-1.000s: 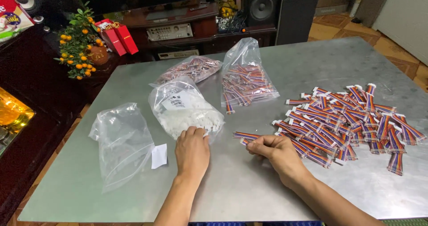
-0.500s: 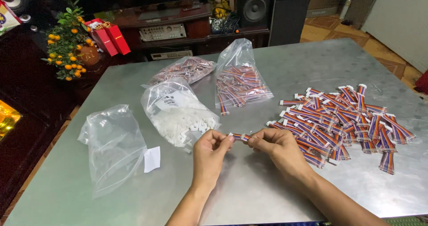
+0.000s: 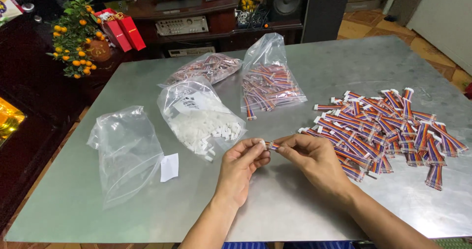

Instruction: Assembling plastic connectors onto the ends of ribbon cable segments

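Observation:
My left hand (image 3: 241, 166) and my right hand (image 3: 314, 161) meet above the grey metal table (image 3: 314, 72), pinching between them a short multicoloured ribbon cable (image 3: 272, 145) with a small white connector at its left end. A clear bag of small white plastic connectors (image 3: 201, 121) lies open just beyond my left hand. To the right of my right hand spreads a pile of several multicoloured ribbon cables (image 3: 388, 128) with white ends.
An empty clear bag (image 3: 127, 150) and a small white paper slip (image 3: 169, 167) lie at the left. Two more bags of cables (image 3: 269, 82) (image 3: 204, 68) sit at the back. Beyond the table stand a small orange-fruited tree (image 3: 76, 32), red boxes (image 3: 120, 30) and a speaker (image 3: 287, 0).
My left hand came off the bag of white connectors and rose to meet my right hand. Both hands now pinch one cable together in front of me.

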